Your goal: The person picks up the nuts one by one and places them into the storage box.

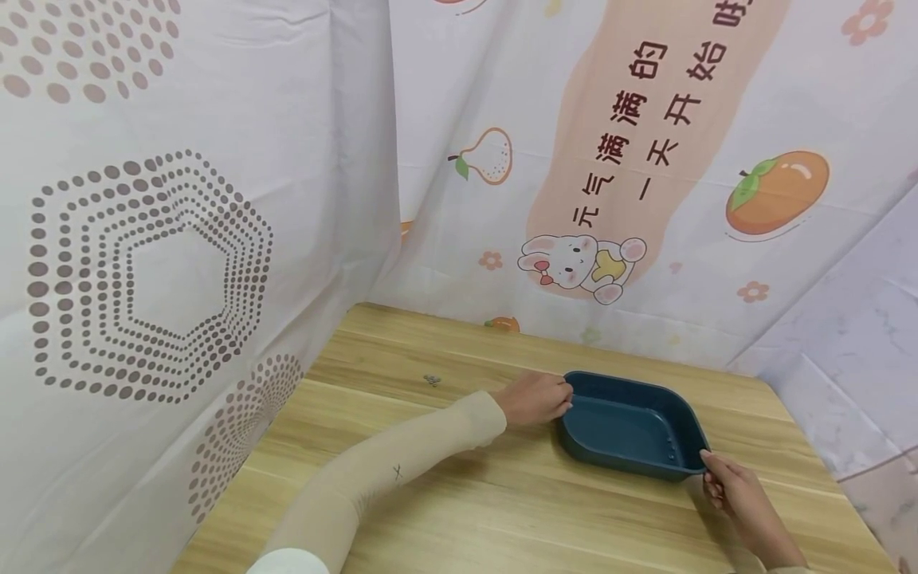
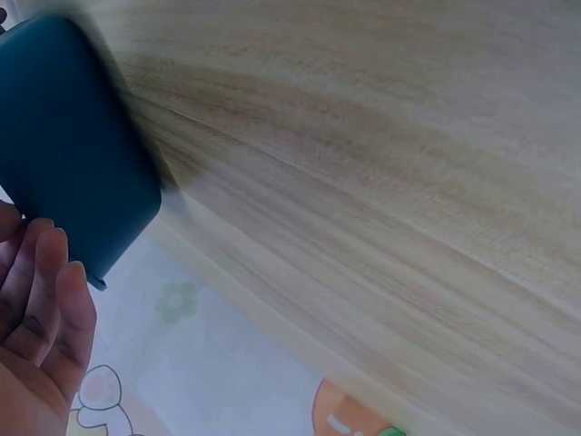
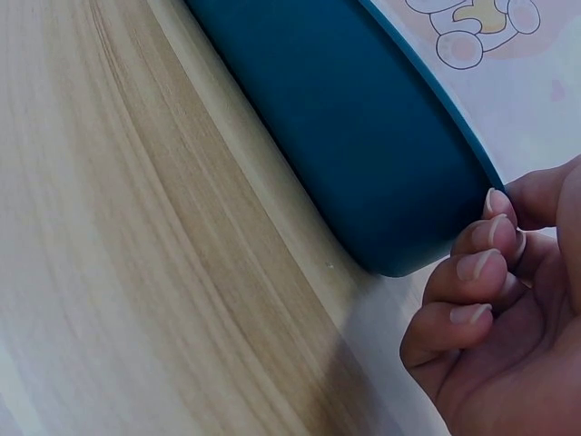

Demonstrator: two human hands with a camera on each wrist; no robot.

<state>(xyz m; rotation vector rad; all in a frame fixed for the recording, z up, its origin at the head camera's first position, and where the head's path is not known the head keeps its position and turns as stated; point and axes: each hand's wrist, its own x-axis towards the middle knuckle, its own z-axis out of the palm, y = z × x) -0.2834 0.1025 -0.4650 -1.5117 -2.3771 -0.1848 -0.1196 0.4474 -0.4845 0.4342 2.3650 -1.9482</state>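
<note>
Both ends of dark blue tray being gripped: my left hand pinching far-left rim, my right hand pinching near-right rim, probably for keeping it steady over wooden table. Tiny bits lying inside; grey pieces lying well apart, leftward.

Indistinct specks inside blue tray

Left arm reaches toward 2 o'clock, left hand curled; right hand, angled toward 11 o'clock, pinches.
</note>
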